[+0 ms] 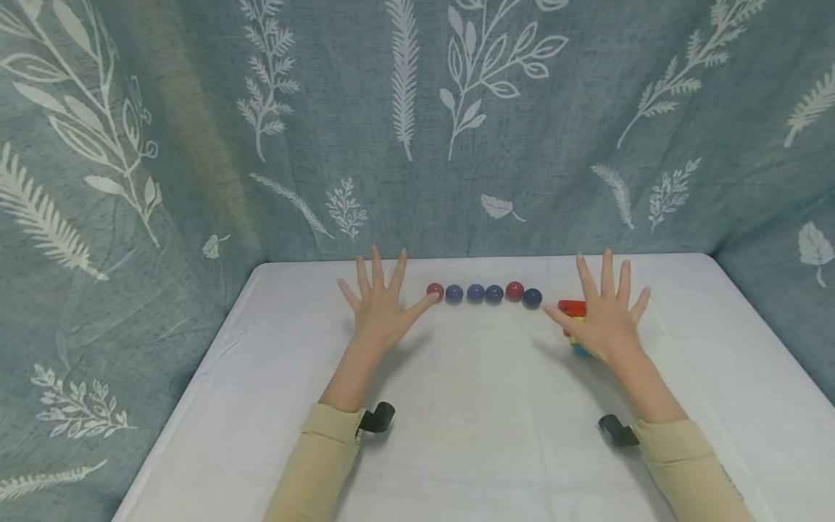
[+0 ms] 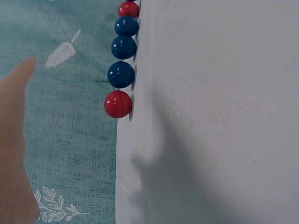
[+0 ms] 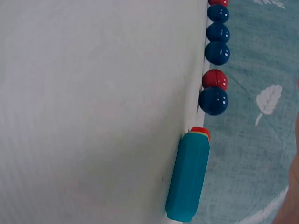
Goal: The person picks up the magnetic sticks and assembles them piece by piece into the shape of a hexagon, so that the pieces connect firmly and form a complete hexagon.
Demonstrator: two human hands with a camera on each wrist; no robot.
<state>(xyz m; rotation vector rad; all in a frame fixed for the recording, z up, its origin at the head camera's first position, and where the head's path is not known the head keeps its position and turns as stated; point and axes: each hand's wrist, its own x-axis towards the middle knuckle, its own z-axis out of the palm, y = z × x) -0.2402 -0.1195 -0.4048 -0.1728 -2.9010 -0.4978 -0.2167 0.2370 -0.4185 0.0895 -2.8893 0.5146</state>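
Observation:
Both hands are held up above the table with fingers spread wide, and neither holds anything. My left hand (image 1: 378, 315) is at the left end of a row of red and blue balls; its thumb overlaps the end red ball (image 2: 118, 104) in the head view. Beside that one sits a blue ball (image 2: 121, 74). My right hand (image 1: 607, 322) is past the row's right end, where a dark blue ball (image 1: 532, 298) lies near the thumb tip. Partly hidden behind this hand are red, yellow and blue pieces; the right wrist view shows a long teal faceted block (image 3: 189, 175) with a red end.
A white cloth (image 1: 457, 406) covers the table, and the balls line up near its far edge. Behind it hangs a green-blue curtain (image 1: 365, 145) with white leaf prints. A dark wrist camera (image 1: 378, 417) sticks out from the left sleeve, another (image 1: 616, 431) from the right.

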